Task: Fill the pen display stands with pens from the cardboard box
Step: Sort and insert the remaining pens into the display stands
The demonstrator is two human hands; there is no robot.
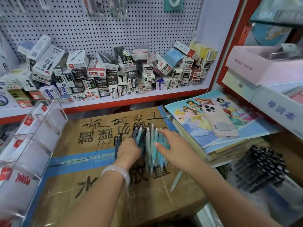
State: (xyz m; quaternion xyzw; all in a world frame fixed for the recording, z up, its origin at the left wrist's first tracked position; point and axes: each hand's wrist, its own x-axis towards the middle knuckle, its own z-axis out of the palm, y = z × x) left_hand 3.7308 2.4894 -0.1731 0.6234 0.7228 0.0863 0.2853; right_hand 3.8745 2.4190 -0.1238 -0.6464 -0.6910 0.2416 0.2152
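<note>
On the cardboard box (101, 174), the clear display stand (32, 136) is seen well to the left of the left hand (129, 152), the nearer one. A bundle of pens (150, 145), long axes pointing away from the person, is gathered between both hands: the left hand's fingers are curled round its left side, while the right hand (172, 145) is laid over it with fingers nearly straight. One loose pen (176, 181) is left just under the right forearm.

A white pegboard wall (114, 30) fills the back, with packets hanging from it along the top edge. Below it runs a white shelf (139, 96) with a red front lip, heaped with small boxes (114, 74). Right of the pegboard stands a red upright post (229, 46) carrying more shelves.
</note>
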